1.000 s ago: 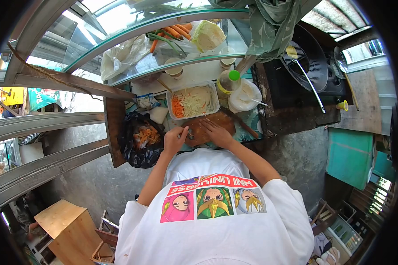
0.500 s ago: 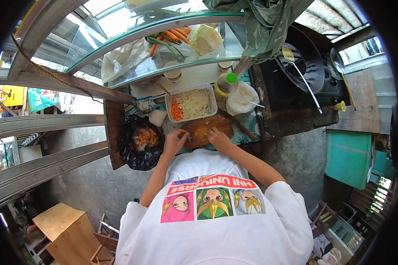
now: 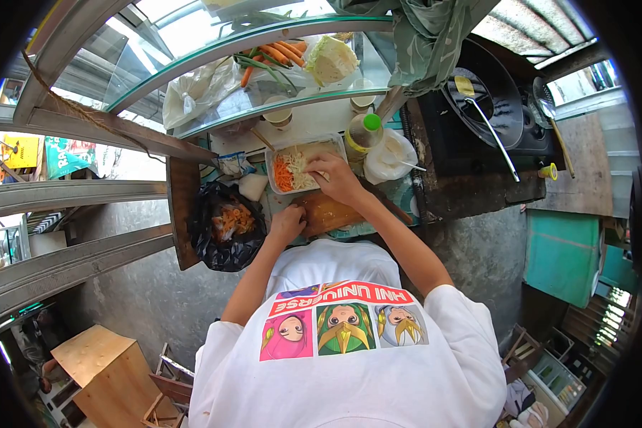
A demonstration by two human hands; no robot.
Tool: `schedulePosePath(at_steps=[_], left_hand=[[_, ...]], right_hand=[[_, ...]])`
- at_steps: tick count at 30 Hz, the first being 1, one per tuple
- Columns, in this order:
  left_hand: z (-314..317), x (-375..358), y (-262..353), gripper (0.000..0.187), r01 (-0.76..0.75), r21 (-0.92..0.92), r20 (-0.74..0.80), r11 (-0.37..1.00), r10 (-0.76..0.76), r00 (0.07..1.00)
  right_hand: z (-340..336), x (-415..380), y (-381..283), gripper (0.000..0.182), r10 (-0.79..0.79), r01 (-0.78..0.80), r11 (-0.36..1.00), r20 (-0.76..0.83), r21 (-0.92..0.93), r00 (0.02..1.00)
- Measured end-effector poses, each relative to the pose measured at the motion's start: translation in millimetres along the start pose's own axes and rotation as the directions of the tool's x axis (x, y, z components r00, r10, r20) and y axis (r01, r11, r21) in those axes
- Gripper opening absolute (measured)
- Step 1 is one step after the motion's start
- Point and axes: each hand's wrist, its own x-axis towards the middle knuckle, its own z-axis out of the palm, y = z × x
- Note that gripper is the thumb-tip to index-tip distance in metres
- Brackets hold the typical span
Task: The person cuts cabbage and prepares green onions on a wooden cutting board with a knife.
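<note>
My right hand (image 3: 335, 178) reaches into the clear plastic container (image 3: 272, 158) of shredded carrot and cabbage, its fingers bunched on the pale shreds. My left hand (image 3: 287, 222) is curled at the left edge of the round wooden cutting board (image 3: 335, 212). Whether it holds anything is hidden. My white printed shirt fills the lower part of the view.
A black bag of orange peelings (image 3: 227, 227) hangs left of the board. A green-capped bottle (image 3: 362, 132) and a white bowl (image 3: 389, 157) stand right of the container. Carrots (image 3: 278, 51) and a cabbage (image 3: 332, 60) lie on the glass shelf. A black wok (image 3: 488, 93) sits at right.
My right hand has left the cutting board and moved up into the container of shredded vegetables. My left hand has stayed at the board's left edge.
</note>
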Motion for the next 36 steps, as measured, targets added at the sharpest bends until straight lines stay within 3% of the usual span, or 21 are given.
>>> schedulePosePath(at_steps=[1, 2, 3, 5, 6, 8, 11, 15, 17, 18, 20, 21, 24, 28, 30, 34, 36], left_hand=[[2.4, 2.4, -1.3, 0.018, 0.002, -0.002, 0.026, 1.000, -0.002, 1.000], [5.2, 4.0, -2.3, 0.017, 0.003, -0.004, 0.054, 1.000, -0.003, 0.999], [8.3, 5.8, -3.6, 0.017, 0.005, -0.005, 0.053, 1.000, -0.004, 0.999], [12.5, 8.5, -5.8, 0.015, -0.024, 0.020, 0.055, 1.000, 0.023, 0.998], [12.6, 9.0, -6.0, 0.015, -0.023, 0.018, 0.055, 1.000, 0.022, 0.998], [13.8, 9.4, -6.0, 0.015, -0.021, -0.002, 0.050, 1.000, 0.021, 0.999], [7.1, 11.7, -4.1, 0.016, 0.041, -0.051, 0.138, 0.998, -0.034, 0.990], [-19.0, 4.7, 2.7, 0.017, -0.009, -0.158, 0.012, 0.987, 0.011, 1.000], [-37.1, 1.7, 7.6, 0.020, 0.068, -0.369, -0.010, 0.927, -0.077, 0.997], [-51.2, 2.5, 12.7, 0.020, 0.069, -0.368, -0.010, 0.927, -0.078, 0.997], [-78.4, 9.6, 20.3, 0.020, 0.162, -0.555, 0.026, 0.816, -0.178, 0.984], [-82.6, 14.1, 19.5, 0.020, 0.166, -0.556, 0.024, 0.815, -0.184, 0.983], [-96.3, 31.6, 20.0, 0.020, 0.133, -0.752, -0.074, 0.645, -0.284, 0.956], [-89.5, 46.1, 14.4, 0.023, 0.150, -0.672, -0.138, 0.725, -0.321, 0.937], [-83.2, 47.0, 12.3, 0.027, 0.192, -0.487, -0.196, 0.852, -0.321, 0.927], [-65.4, 41.8, 6.5, 0.028, 0.207, -0.439, -0.239, 0.874, -0.335, 0.911], [-60.2, 36.4, 0.2, 0.027, 0.119, -0.522, -0.290, 0.845, -0.307, 0.907]], right_hand=[[-5.1, -7.2, -0.8, 0.008, 0.222, -0.233, 0.969, 0.126, 0.083, 0.967], [-10.6, -15.4, -2.4, 0.009, 0.418, -0.462, 0.877, 0.265, 0.131, 0.869], [-15.3, -23.1, -3.6, 0.009, 0.417, -0.461, 0.877, 0.266, 0.131, 0.869], [-21.6, -41.9, -5.8, 0.018, 0.611, -0.741, 0.669, 0.530, 0.051, 0.588], [-18.1, -59.4, -2.8, 0.018, 0.611, -0.742, 0.669, 0.531, 0.049, 0.587], [-3.3, -101.9, 9.2, 0.037, 0.515, -0.466, 0.855, 0.488, -0.229, 0.705], [13.3, -119.8, 10.8, 0.051, 0.518, -0.434, 0.853, 0.365, -0.292, 0.774], [25.0, -127.9, 14.8, 0.049, 0.535, -0.492, 0.843, 0.239, -0.220, 0.810], [30.7, -131.8, 13.6, 0.040, 0.533, -0.513, 0.846, 0.231, -0.147, 0.814], [32.1, -133.2, 14.0, 0.040, 0.533, -0.513, 0.846, 0.231, -0.145, 0.814], [35.7, -136.5, 14.6, 0.030, 0.514, -0.467, 0.855, 0.259, -0.225, 0.817], [37.9, -138.1, 15.4, 0.030, 0.511, -0.464, 0.858, 0.264, -0.222, 0.818], [41.6, -139.0, 14.5, 0.023, 0.516, -0.453, 0.856, 0.338, -0.250, 0.787], [47.0, -133.7, 6.0, 0.019, 0.526, -0.404, 0.841, 0.368, -0.361, 0.767], [49.2, -131.6, 4.6, 0.018, 0.549, -0.416, 0.826, 0.376, -0.380, 0.746], [47.4, -133.0, 5.8, 0.016, 0.562, -0.492, 0.824, 0.292, -0.282, 0.774], [46.3, -127.5, 4.4, 0.016, 0.554, -0.513, 0.832, 0.248, -0.212, 0.795]])
